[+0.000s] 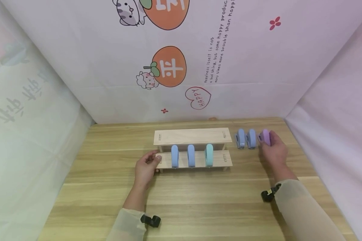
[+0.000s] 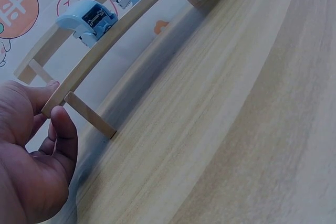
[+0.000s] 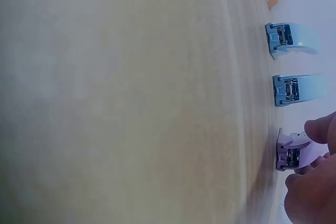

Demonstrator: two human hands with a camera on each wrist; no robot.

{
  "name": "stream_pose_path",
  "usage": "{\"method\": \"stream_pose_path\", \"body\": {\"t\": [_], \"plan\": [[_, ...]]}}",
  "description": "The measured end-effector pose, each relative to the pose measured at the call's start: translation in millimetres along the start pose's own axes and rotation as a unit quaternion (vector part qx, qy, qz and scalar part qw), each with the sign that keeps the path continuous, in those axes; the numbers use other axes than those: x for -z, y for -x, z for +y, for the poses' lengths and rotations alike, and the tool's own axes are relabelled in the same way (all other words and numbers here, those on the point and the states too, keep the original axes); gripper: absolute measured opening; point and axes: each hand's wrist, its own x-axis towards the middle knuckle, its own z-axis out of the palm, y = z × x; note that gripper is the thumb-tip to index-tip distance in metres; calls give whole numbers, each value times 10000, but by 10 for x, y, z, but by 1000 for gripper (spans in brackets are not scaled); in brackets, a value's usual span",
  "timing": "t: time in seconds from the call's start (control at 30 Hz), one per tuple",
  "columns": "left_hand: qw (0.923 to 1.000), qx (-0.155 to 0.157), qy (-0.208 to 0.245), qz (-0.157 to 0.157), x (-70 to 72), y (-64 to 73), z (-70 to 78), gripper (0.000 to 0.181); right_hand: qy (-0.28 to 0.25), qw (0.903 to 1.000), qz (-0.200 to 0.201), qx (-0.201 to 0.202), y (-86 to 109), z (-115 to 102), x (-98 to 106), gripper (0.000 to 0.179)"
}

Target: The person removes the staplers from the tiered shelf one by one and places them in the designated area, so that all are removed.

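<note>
My left hand (image 1: 145,170) grips the left end of the front wooden shelf (image 1: 200,160), thumb on top and fingers below in the left wrist view. On that shelf stand three small staplers in a row: a blue stapler (image 1: 175,156), a second blue stapler (image 1: 191,156) and a teal stapler (image 1: 209,155) towards the right. Over at the far right, my right hand (image 1: 275,150) holds a purple stapler (image 1: 265,136) between thumb and fingers. In the right wrist view the purple stapler (image 3: 292,155) is upright, its base close to the table.
Left of the purple stapler, two more blue staplers (image 1: 240,138) (image 1: 251,138) stand on the wooden table (image 1: 193,201). Behind the front shelf is a taller wooden shelf (image 1: 191,136) bearing no staplers. A printed white cloth (image 1: 244,100) hangs along the table's back edge.
</note>
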Motion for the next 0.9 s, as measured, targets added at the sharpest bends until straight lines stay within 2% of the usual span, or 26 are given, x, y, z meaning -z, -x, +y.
{"method": "stream_pose_path", "body": {"t": [0.43,0.7,0.9], "plan": [[9999,-76,69,-64,22,-11,-33,32,-194,9995,92,-210,59,-45,46,79],[9998,-119,136,-86,22,-12,-39,32,19,9993,233,-304,103,-47,73,75],[9999,-29,94,-86,23,-17,-28,35,-190,9986,362,-340,191,-109,99,74]]}}
